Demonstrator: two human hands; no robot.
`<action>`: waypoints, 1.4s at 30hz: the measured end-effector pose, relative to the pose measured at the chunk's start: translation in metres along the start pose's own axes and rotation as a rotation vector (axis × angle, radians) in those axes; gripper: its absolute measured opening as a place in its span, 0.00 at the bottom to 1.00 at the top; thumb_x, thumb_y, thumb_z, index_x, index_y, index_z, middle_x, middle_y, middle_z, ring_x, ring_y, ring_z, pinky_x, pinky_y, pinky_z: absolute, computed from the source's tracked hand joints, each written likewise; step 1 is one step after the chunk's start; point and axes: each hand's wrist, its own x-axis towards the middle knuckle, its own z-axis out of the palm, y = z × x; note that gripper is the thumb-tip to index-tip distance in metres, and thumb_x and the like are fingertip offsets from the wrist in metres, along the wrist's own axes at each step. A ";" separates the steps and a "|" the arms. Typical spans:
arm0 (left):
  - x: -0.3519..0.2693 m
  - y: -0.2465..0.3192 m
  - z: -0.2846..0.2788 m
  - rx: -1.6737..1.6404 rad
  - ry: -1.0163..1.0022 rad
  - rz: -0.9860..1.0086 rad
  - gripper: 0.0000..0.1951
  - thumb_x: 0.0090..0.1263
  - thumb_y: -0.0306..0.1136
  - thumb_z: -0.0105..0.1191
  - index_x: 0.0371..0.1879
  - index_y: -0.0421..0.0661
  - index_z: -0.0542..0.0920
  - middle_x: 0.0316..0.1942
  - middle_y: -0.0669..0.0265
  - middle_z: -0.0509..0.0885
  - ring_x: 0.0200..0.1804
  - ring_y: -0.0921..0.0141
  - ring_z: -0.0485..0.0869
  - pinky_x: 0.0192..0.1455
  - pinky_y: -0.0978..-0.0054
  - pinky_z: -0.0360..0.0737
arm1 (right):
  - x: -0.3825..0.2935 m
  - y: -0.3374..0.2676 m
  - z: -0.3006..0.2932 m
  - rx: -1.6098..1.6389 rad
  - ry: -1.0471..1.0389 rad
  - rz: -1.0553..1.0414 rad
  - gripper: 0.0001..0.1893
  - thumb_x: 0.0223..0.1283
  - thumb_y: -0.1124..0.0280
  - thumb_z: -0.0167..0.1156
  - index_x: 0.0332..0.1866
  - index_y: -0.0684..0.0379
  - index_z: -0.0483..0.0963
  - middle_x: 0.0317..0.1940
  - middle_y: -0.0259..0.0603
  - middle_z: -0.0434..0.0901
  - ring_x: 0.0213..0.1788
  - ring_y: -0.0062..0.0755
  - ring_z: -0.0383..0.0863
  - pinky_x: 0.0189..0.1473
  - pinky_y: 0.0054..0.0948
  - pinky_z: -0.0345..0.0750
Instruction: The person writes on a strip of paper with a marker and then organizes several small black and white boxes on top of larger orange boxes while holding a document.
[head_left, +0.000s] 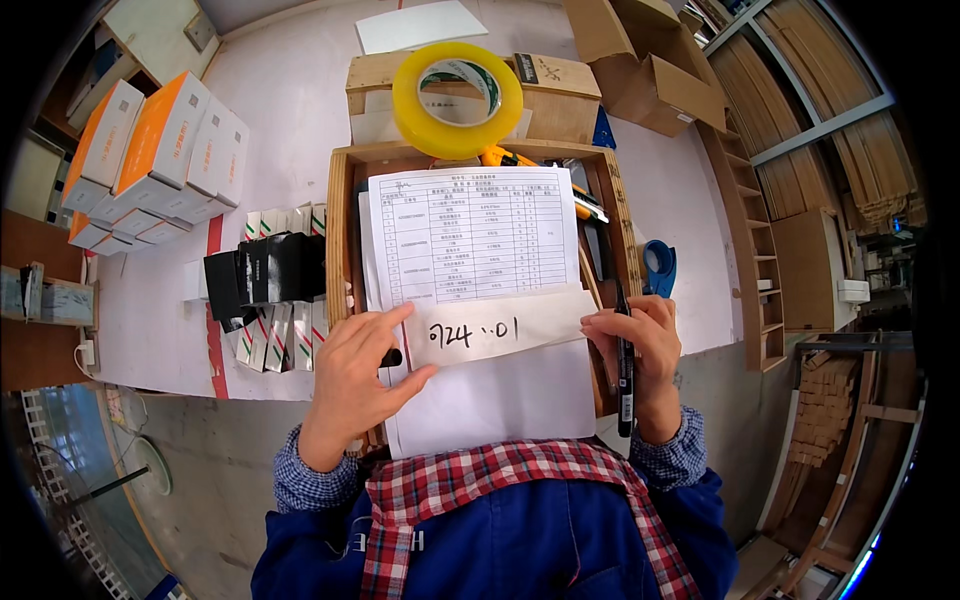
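Note:
A white paper strip (502, 326) with handwritten black figures lies across a printed form (472, 240). My left hand (352, 375) is at the strip's left end, index finger at its upper corner and thumb at its lower edge. A black marker cap (391, 358) sticks out from the same hand; the curled fingers around it are mostly hidden. In my right hand (637, 337) is a black marker pen (625, 375), held roughly upright in the picture. The right fingertips touch the strip's right end. Beneath the strip, blank white paper (495, 405) extends towards my apron.
Under the papers is a wooden tray (336, 225) holding cutters (589, 202). Yellow tape (405, 97) leans near a wooden box (559, 101). Black boxes (270, 270) and orange-white cartons (161, 142) stand left. A blue tape dispenser (660, 270) and cardboard box (660, 82) lie right.

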 end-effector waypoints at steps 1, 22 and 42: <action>0.000 0.000 0.000 0.007 0.007 0.010 0.27 0.47 0.33 0.70 0.49 0.40 0.79 0.32 0.62 0.82 0.40 0.63 0.79 0.42 0.68 0.76 | 0.001 -0.001 -0.002 -0.003 -0.017 -0.011 0.15 0.39 0.77 0.70 0.36 0.52 0.79 0.25 0.29 0.80 0.36 0.32 0.76 0.39 0.29 0.65; -0.004 -0.001 0.007 0.076 0.102 0.100 0.28 0.47 0.29 0.69 0.51 0.40 0.79 0.31 0.61 0.83 0.27 0.69 0.79 0.34 0.72 0.76 | 0.007 -0.005 0.006 0.132 -0.297 -0.185 0.20 0.40 0.62 0.72 0.41 0.52 0.75 0.52 0.33 0.80 0.49 0.34 0.77 0.47 0.34 0.69; -0.005 -0.002 0.007 0.105 0.086 0.154 0.17 0.48 0.25 0.66 0.38 0.39 0.79 0.38 0.59 0.85 0.38 0.63 0.83 0.39 0.70 0.77 | 0.025 -0.001 0.006 0.266 -0.173 -0.201 0.20 0.34 0.84 0.69 0.38 0.58 0.76 0.38 0.36 0.84 0.30 0.32 0.72 0.33 0.27 0.69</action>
